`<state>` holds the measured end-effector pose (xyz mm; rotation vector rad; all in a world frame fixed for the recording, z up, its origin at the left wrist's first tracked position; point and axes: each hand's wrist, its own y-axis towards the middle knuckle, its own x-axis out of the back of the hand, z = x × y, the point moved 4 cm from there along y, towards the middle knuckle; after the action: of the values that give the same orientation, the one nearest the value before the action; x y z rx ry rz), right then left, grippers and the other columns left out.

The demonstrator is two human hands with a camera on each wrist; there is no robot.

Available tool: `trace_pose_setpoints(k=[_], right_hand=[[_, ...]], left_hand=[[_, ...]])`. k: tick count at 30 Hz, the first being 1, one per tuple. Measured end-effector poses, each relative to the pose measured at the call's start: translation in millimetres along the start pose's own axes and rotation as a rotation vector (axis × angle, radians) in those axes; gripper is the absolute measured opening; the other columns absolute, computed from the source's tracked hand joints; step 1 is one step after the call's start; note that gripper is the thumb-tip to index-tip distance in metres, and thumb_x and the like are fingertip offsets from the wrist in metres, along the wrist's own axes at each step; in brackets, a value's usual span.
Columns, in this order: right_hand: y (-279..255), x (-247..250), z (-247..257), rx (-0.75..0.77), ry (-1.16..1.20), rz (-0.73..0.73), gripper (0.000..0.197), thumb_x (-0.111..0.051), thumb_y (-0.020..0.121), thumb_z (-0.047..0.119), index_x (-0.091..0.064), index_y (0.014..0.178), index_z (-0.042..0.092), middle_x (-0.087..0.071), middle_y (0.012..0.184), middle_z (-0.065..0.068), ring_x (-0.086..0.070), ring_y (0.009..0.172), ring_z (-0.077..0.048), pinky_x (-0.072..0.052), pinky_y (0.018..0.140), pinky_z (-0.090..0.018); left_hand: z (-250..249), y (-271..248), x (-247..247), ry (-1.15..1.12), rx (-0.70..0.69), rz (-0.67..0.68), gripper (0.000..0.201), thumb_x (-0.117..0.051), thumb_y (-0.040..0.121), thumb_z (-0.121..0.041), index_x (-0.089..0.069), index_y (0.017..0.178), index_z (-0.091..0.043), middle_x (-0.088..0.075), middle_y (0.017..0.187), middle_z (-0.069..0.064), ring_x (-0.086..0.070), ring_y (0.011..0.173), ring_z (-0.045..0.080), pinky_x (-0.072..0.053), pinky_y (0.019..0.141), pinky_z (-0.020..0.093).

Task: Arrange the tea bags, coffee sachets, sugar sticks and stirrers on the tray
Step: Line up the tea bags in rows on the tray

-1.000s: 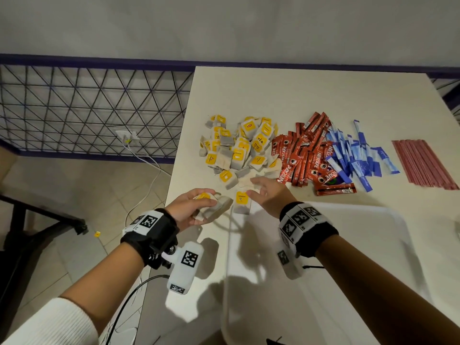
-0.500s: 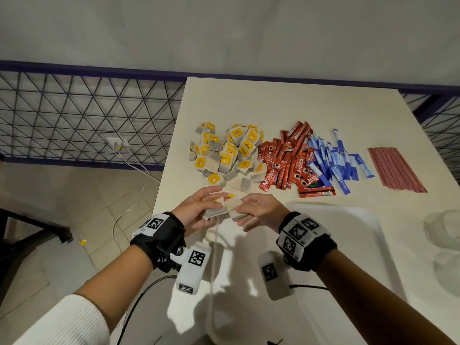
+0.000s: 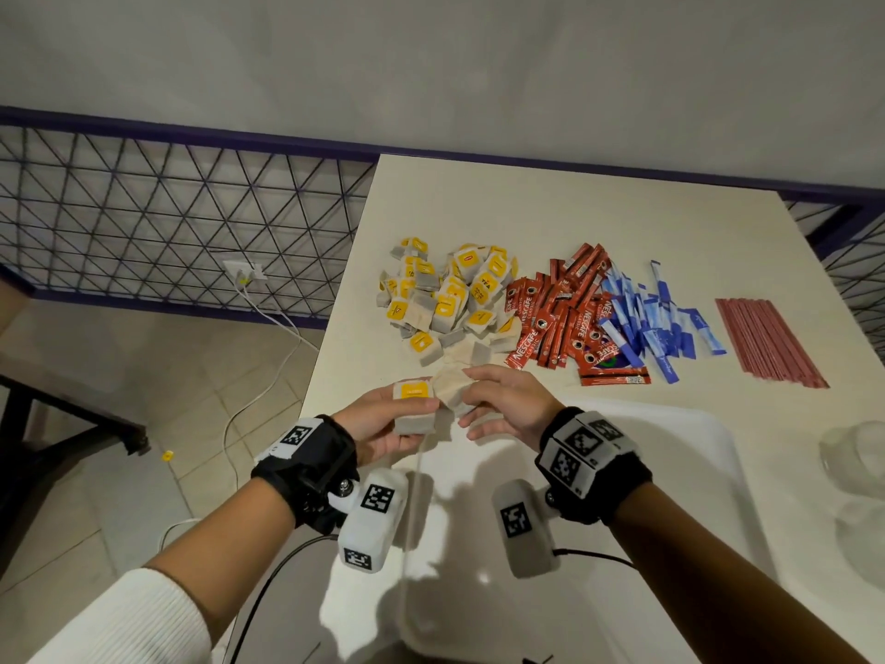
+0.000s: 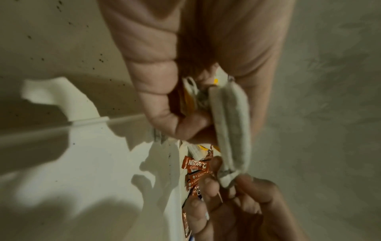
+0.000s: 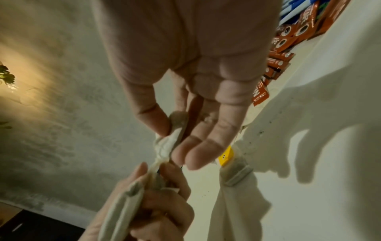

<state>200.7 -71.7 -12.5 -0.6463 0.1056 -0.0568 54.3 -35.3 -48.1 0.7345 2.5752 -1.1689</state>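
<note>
My left hand grips a small stack of tea bags, yellow tag up, over the table's near left corner. My right hand pinches a crumpled tea bag against that stack. The left wrist view shows the stack edge-on between thumb and fingers. In the right wrist view the pinched bag meets the left hand's bags. The white tray lies just under and behind my hands. Farther back lie the tea bag pile, red coffee sachets, blue sugar sticks and reddish stirrers.
Clear cups stand at the table's right edge. A wire mesh railing and a wall socket with a white cable are off the table's left edge. A grey wall runs behind the table.
My right hand left the pile's near edge with a tea bag and met my left hand. Both hands now hold the bags together, slightly higher.
</note>
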Motion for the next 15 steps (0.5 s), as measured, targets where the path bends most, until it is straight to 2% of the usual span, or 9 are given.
trace_pose_setpoints(k=[3,5,9,12,15], right_hand=[[1.4,0.3,0.4,-0.018,-0.05,-0.022,0.028,-0.047,0.087,-0.004,-0.049,0.112,0.01,-0.052,0.079,-0.012,-0.053,0.056,-0.019,-0.051,0.047,-0.026],[3.5,1.4,0.4,-0.02,-0.071,-0.039,0.034,-0.047,0.087,-0.004,-0.05,0.116,0.012,-0.051,0.08,-0.011,-0.05,0.054,-0.019,-0.05,0.045,-0.026],[7.2,4.0,-2.2,-0.013,-0.202,-0.08,0.039,-0.048,0.088,-0.001,-0.047,0.124,0.012,-0.05,0.077,-0.005,-0.047,0.05,-0.017,-0.047,0.042,-0.024],[7.7,2.8,-6.2,-0.038,-0.338,-0.071,0.034,-0.047,0.086,-0.001,-0.055,0.118,0.008,-0.049,0.069,-0.003,-0.045,0.049,-0.015,-0.045,0.043,-0.024],[7.0,-2.9,-7.9,-0.07,-0.401,-0.024,0.029,-0.044,0.083,-0.003,-0.06,0.105,0.007,-0.046,0.059,-0.004,-0.043,0.039,-0.008,-0.043,0.044,-0.022]], left_hand=[[-2.5,0.3,0.7,-0.023,-0.007,-0.019,0.019,-0.058,0.083,0.0,-0.064,0.096,-0.014,-0.067,0.074,0.005,-0.062,0.061,0.011,-0.052,0.054,0.02],[-5.4,0.3,3.4,-0.052,-0.009,-0.016,0.019,-0.053,0.088,0.001,-0.061,0.095,-0.015,-0.068,0.068,0.006,-0.065,0.058,0.014,-0.056,0.054,0.022],[-9.7,-1.7,9.5,-0.105,-0.012,0.027,0.022,-0.05,0.089,0.003,-0.059,0.102,-0.013,-0.069,0.074,0.008,-0.071,0.069,0.026,-0.06,0.065,0.039],[-13.9,-4.4,12.5,-0.112,-0.027,0.027,0.022,-0.048,0.09,0.001,-0.059,0.102,-0.014,-0.07,0.077,0.006,-0.07,0.066,0.025,-0.059,0.059,0.037],[-16.0,-5.6,15.0,-0.076,-0.035,0.028,0.022,-0.048,0.091,0.0,-0.06,0.101,-0.015,-0.07,0.092,0.006,-0.07,0.065,0.022,-0.058,0.055,0.031]])
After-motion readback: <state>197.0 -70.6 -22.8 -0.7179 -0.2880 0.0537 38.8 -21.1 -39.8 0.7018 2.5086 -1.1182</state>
